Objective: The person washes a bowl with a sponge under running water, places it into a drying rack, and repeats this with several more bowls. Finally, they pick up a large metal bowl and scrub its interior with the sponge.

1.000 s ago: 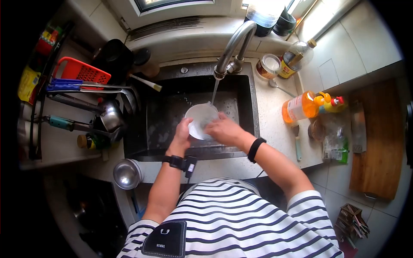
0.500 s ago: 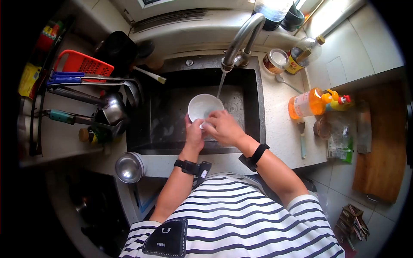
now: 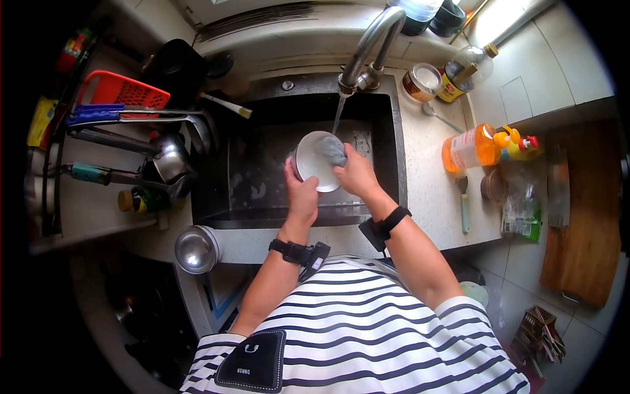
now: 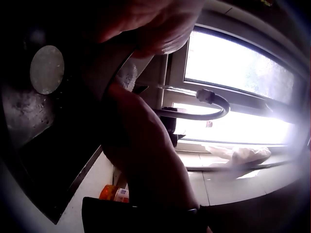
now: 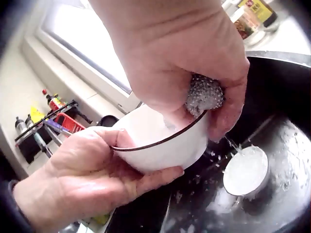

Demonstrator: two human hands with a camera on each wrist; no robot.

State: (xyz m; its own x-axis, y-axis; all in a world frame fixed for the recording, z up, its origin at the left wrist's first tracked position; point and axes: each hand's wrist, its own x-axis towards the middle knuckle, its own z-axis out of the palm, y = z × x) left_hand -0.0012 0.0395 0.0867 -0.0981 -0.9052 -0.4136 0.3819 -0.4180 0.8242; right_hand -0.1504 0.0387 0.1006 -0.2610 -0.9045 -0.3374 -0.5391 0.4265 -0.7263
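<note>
Scrubber [image 5: 204, 94] — partly covered, right hand [image 5: 177, 63] gripping

silvery mesh scrubber [image 5: 206, 93] partly covered by the right hand [image 5: 182, 60], white bowl [image 5: 177, 154] partly hidden by the left hand [image 5: 90, 167], orange bottle [image 3: 471, 148] lettering too small to read

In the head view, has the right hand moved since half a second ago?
Yes, to the right: the middle of the right hand was slightly left of the faucet spout and is now slightly right of it.
</note>
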